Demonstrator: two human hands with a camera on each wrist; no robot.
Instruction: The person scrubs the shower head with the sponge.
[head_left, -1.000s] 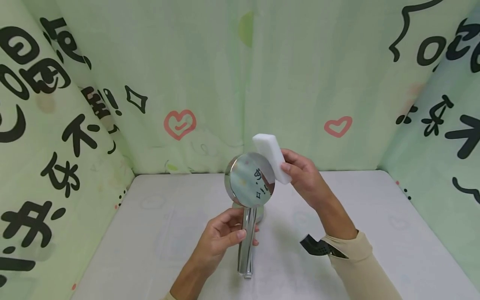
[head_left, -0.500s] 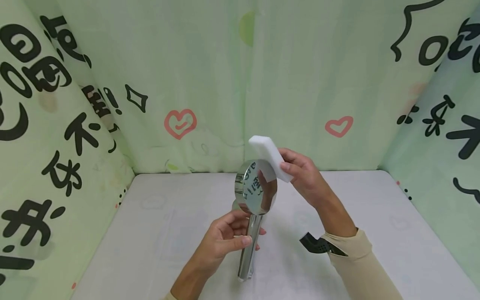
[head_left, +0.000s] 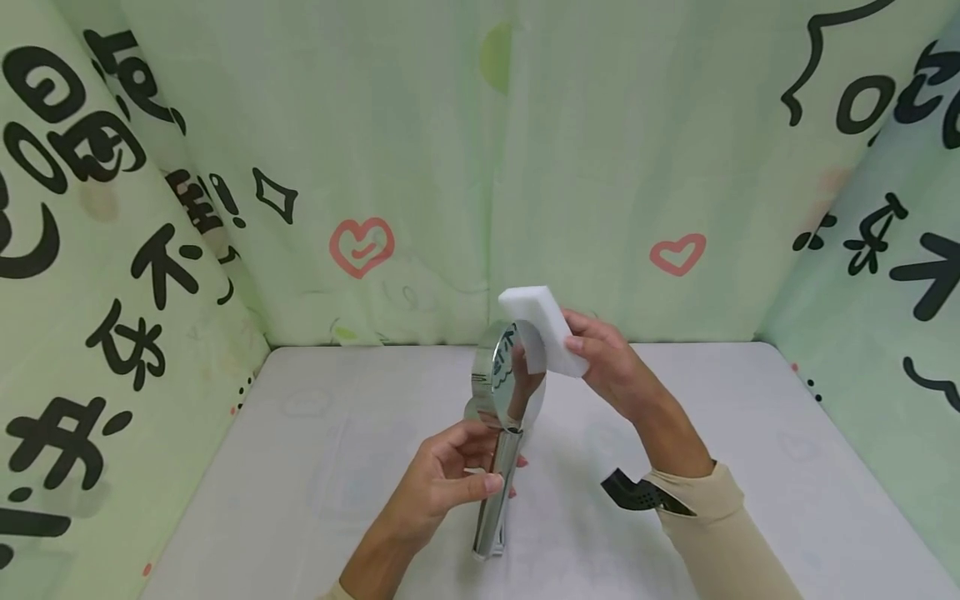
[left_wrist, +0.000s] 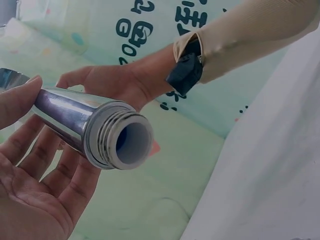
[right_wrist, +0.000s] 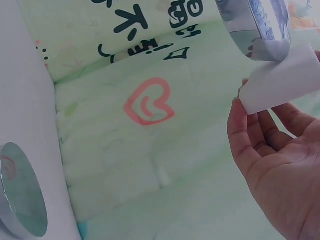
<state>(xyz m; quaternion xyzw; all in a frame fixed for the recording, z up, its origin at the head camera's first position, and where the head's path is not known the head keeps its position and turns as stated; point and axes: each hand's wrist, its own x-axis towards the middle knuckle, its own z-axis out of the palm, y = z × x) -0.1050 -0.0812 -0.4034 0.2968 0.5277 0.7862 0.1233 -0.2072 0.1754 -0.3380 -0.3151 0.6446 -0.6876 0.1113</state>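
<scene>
My left hand (head_left: 446, 479) grips the handle of a chrome shower head (head_left: 517, 375), thumb in front and fingers behind. The head is up, tilted, its mirror-like face turned partly to the right. In the left wrist view the handle's white threaded end (left_wrist: 132, 140) points toward the camera. My right hand (head_left: 618, 367) pinches a white sponge block (head_left: 551, 333) between thumb and fingers. The sponge lies against the right rim of the shower head; the right wrist view shows its edge (right_wrist: 280, 82) meeting the chrome.
Behind the shower head, mostly hidden in the head view, a second shiny round disk (right_wrist: 22, 192) sits on the white table (head_left: 337, 467). Green printed cloth (head_left: 420, 167) hangs around the back and sides. A black strap (head_left: 630, 490) sticks out from the right sleeve.
The shower head has turned in my left hand, its face swinging further to the right. It first shifted slightly right and down. The sponge has tilted and dropped a little along the rim.
</scene>
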